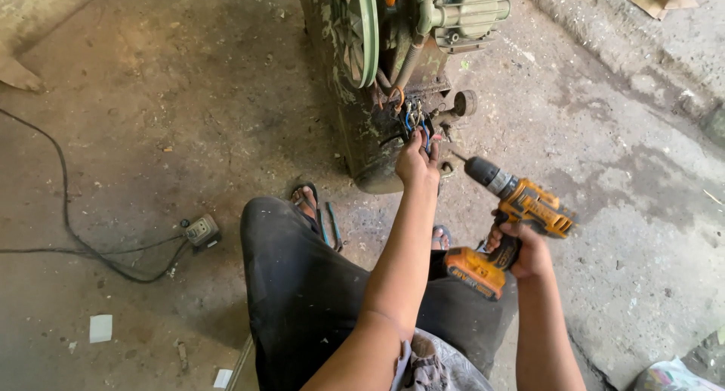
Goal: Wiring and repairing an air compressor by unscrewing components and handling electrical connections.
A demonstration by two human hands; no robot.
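On the far left a thin black cable snaked over the stained concrete floor to a small grey plug socket, lying well clear of the person's legs, with white paper scraps near it. The person crouched in dark trousers, one sandalled foot planted just beside the base of the worn green metal air compressor, which put the body close enough for both arms to reach it. The compressor's green ribbed pulley wheel and pale green pump head stood above a cluster of blue and bare loose wires on the machine's side. The left hand was stretched forward and closed around those wires, pinching them together, seemingly to keep them steady and out in the open. To the right, the right hand was wrapped tightly round the grip of an orange and black cordless drill, its bit angled up and left toward the wires but apart from them, held back near the knee.
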